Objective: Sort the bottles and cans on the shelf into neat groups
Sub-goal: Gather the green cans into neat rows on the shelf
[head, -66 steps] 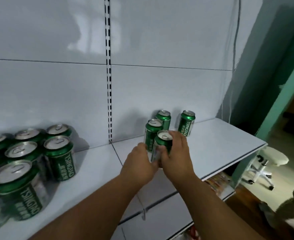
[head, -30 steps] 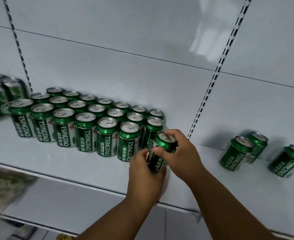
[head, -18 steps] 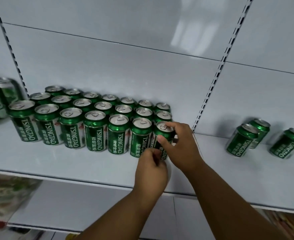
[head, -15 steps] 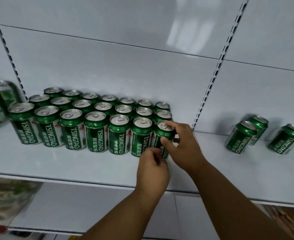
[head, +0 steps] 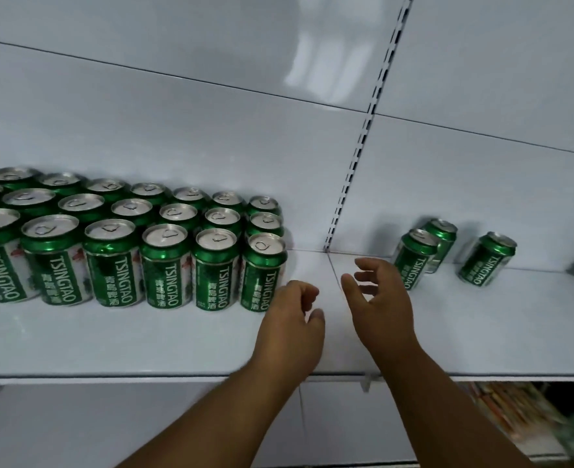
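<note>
You have let go of the end can [head: 263, 270] — it now stands closing the front row of the block on the shelf [head: 177, 346]. Your left hand [head: 290, 327] and right hand [head: 378, 300] hang empty, fingers loosely curled; three stray cans [head: 447, 255] wait to the right.

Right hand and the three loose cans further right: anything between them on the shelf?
Head view: nothing. Only bare shelf lies between the right hand and the loose cans; the nearest can sits just behind its fingertips.
</note>
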A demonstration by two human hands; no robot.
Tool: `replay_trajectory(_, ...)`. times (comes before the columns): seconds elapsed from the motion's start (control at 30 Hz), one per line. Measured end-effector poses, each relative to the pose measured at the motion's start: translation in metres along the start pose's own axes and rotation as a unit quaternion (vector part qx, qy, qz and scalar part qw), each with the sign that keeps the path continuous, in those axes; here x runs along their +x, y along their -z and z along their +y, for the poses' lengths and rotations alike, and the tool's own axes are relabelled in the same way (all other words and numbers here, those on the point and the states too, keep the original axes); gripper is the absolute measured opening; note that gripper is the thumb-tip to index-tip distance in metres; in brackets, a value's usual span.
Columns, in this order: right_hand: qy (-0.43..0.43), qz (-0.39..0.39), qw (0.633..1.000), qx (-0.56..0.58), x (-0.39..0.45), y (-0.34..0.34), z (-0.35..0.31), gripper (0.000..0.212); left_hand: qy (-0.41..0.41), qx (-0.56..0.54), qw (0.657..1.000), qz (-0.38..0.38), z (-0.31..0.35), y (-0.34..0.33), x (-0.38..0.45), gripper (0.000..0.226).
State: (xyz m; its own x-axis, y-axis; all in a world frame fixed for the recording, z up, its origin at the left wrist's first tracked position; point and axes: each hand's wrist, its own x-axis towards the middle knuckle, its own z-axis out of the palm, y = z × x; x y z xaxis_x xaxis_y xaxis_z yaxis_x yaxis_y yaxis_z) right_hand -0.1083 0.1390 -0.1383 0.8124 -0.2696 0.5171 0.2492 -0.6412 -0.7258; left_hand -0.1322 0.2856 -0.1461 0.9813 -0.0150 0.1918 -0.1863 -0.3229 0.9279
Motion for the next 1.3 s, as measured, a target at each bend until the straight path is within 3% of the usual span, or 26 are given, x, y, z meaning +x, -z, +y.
replay_trajectory(0.13, -0.033, 0.059, 0.997, -0.028, 0.027, 0.040, 0.040, 0.030, 0.001, 0.001, 0.999, -0.040, 0.017, -0.047, 0.017, 0.022)
replay_trajectory(0.27, -0.061, 0.069, 0.995, -0.025, 0.063, 0.069, 0.079, 0.049, 0.041, -0.019, 0.997, -0.060, 0.035, -0.096, 0.035, 0.020)
replay_trajectory(0.37, -0.031, 0.023, 0.999, -0.036, 0.091, 0.079, 0.099, 0.055, 0.059, -0.002, 0.996, -0.066, 0.046, -0.127, 0.049, 0.025)
replay_trajectory(0.6, 0.004, -0.082, 0.997, 0.004, 0.132, 0.077, 0.125, 0.039, 0.075, 0.019, 0.996, -0.033, 0.051, -0.163, 0.074, 0.033)
replay_trajectory(0.97, 0.110, -0.214, 0.964, 0.114, 0.145, -0.003, 0.050, 0.031, 0.126, 0.026, 0.973, 0.191, 0.026, -0.109, 0.079, 0.037)
replay_trajectory(1.3, 0.149, -0.206, 0.967, 0.023, 0.142, -0.069, 0.022, 0.035, 0.115, 0.027, 0.987, 0.111, 0.004, -0.068, 0.101, 0.063)
